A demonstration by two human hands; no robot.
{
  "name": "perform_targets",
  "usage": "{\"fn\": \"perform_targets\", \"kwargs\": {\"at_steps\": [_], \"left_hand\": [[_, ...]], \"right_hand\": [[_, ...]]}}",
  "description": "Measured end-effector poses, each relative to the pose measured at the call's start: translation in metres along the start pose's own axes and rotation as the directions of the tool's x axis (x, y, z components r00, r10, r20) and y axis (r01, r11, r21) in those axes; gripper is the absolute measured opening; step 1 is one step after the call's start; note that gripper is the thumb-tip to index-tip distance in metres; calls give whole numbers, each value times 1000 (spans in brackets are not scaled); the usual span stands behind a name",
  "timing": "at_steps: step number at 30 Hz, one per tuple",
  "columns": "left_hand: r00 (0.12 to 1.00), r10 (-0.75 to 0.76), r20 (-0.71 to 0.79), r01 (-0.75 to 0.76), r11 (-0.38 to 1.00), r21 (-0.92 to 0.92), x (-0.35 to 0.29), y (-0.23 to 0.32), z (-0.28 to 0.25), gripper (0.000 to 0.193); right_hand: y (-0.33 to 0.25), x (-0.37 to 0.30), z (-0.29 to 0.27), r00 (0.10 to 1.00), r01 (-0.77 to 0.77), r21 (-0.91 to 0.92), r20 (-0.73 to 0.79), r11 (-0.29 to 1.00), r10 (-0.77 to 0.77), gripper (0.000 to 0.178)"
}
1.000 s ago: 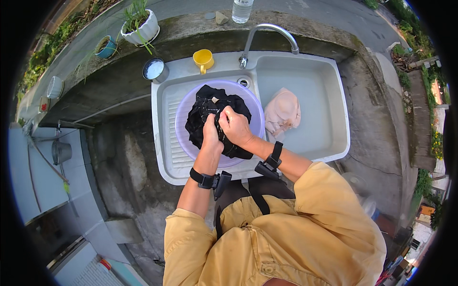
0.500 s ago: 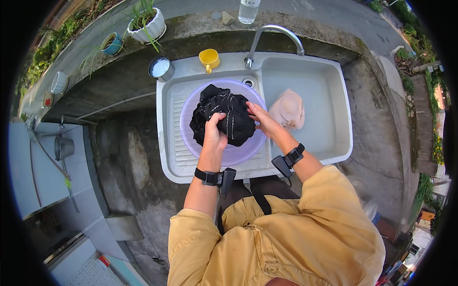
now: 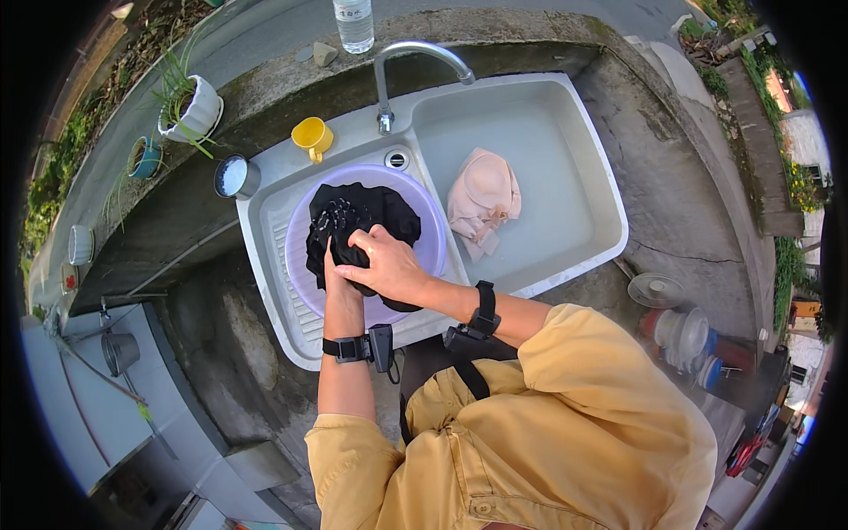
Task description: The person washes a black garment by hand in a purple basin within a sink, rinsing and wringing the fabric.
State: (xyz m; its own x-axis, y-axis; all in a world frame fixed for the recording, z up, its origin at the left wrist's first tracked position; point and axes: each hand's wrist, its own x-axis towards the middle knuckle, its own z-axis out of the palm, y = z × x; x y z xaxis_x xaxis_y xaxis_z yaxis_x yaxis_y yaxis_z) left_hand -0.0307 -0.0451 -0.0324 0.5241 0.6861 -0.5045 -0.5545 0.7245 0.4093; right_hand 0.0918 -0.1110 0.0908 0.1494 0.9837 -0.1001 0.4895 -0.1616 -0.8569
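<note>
A bunched black garment (image 3: 380,208) lies in a pale purple basin (image 3: 435,221) on the ribbed side of a double sink. A patch of white specks, like suds or powder, shows on its left part. My left hand (image 3: 343,290) is at the garment's near edge, one digit stretched along the cloth and the other fingers hidden. Crossing in from the right, my right hand (image 3: 393,268) lies partly over the left one, its bent fingers gripping the black cloth. In the right bowl rests a pale pink garment (image 3: 484,190) with a rounded cup shape.
A tall curved faucet (image 3: 382,93) rises behind the sink (image 3: 570,212). A yellow mug (image 3: 312,137) and a metal cup of white stuff (image 3: 237,178) stand along the back rim. On the ledge are a clear bottle (image 3: 354,26) and a white planter (image 3: 199,110).
My right hand has moved from the garment's right side across to my left hand. The black garment is spread differently, and white specks show on it. The view has shifted and turned.
</note>
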Motion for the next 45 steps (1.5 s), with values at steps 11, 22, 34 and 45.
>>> {"fn": "perform_targets", "kwargs": {"at_steps": [11,22,34,45], "left_hand": [[950,299,-89,-216,836,504,-26,5,87,27],[788,437,434,-545,164,822,-65,63,122,58],[877,458,142,-432,625,651,-56,65,105,48],[957,284,58,-286,888,361,-66,35,98,40]], "right_hand": [[69,13,-35,978,64,113,192,992,-85,33],[26,75,-62,899,252,167,323,953,-294,47],[11,47,-84,965,-114,836,221,537,-140,67],[34,12,-38,948,-315,944,318,-100,17,57]]}}
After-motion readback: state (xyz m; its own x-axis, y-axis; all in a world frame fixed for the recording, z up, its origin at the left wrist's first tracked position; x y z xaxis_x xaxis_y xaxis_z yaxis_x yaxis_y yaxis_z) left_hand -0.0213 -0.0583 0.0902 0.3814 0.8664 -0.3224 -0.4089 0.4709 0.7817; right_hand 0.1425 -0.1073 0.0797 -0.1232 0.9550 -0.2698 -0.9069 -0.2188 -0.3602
